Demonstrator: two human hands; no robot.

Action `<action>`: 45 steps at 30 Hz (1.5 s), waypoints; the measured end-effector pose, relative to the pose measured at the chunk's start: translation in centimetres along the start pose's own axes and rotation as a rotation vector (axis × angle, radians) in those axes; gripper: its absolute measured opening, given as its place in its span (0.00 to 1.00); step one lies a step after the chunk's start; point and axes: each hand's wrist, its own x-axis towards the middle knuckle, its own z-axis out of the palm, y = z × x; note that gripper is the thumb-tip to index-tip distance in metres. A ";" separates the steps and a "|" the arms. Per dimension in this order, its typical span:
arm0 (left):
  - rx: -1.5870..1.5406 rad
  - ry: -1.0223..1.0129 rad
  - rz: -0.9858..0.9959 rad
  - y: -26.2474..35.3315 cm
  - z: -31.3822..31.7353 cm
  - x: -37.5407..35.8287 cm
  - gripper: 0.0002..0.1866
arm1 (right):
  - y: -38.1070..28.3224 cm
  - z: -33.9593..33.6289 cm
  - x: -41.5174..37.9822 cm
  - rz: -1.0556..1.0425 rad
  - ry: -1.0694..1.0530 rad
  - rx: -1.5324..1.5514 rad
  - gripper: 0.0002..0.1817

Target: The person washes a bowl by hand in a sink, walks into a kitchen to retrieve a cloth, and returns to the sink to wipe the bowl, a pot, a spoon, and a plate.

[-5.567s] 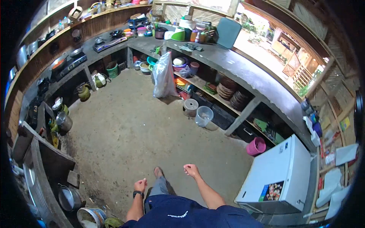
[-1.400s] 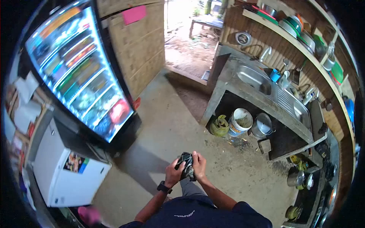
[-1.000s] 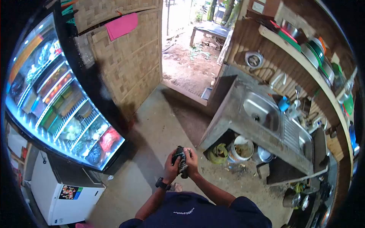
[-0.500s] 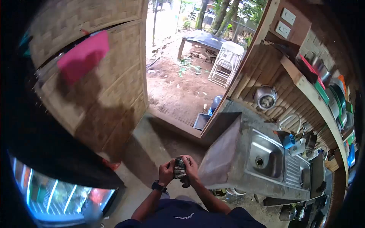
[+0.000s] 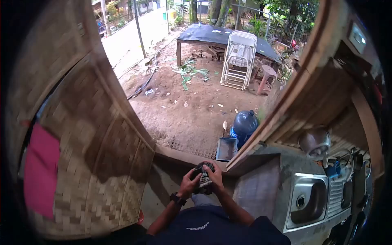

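Observation:
A bunched dark cloth with pale checks or stripes (image 5: pixel 204 184) is held in front of my body, near the doorway. My left hand (image 5: pixel 189 182), with a black watch on its wrist, closes on the left side of the cloth. On the other side my right hand (image 5: pixel 214 178) grips it, its thumb on top. Both hands are close together, and part of the cloth is hidden behind the fingers.
Ahead is the door sill (image 5: pixel 183 158), with a grey basin (image 5: pixel 227 148) and blue water jug (image 5: pixel 245 123) just outside. A woven wall panel (image 5: pixel 94 163) stands left. The steel sink (image 5: pixel 304 202) is right. Folded white chairs (image 5: pixel 239 59) lean against an outdoor table (image 5: pixel 204 34).
My view has moved closer to the doorway, showing more of the yard. The sink has shifted right and down. Both hands still hold the cloth, and their grip has changed slightly.

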 end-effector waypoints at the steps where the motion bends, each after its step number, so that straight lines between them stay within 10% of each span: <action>1: 0.043 0.006 0.014 1.4 -0.4 2.5 0.17 | -0.2 0.5 2.6 0.031 -0.012 0.020 0.14; 14: -0.103 0.059 0.056 11.6 -1.2 33.7 0.22 | -7.0 3.4 31.1 0.002 0.320 -0.003 0.30; 23: 0.596 -0.075 -0.010 22.9 -0.3 58.7 0.22 | -8.6 3.8 55.8 0.133 0.541 0.059 0.16; 33: 0.190 -0.392 -0.106 35.6 4.8 77.6 0.25 | -21.1 1.0 72.9 -0.004 0.650 0.278 0.14; 45: 0.339 -0.561 -0.187 29.0 20.5 93.3 0.25 | -22.6 -13.2 85.0 0.031 0.994 0.513 0.25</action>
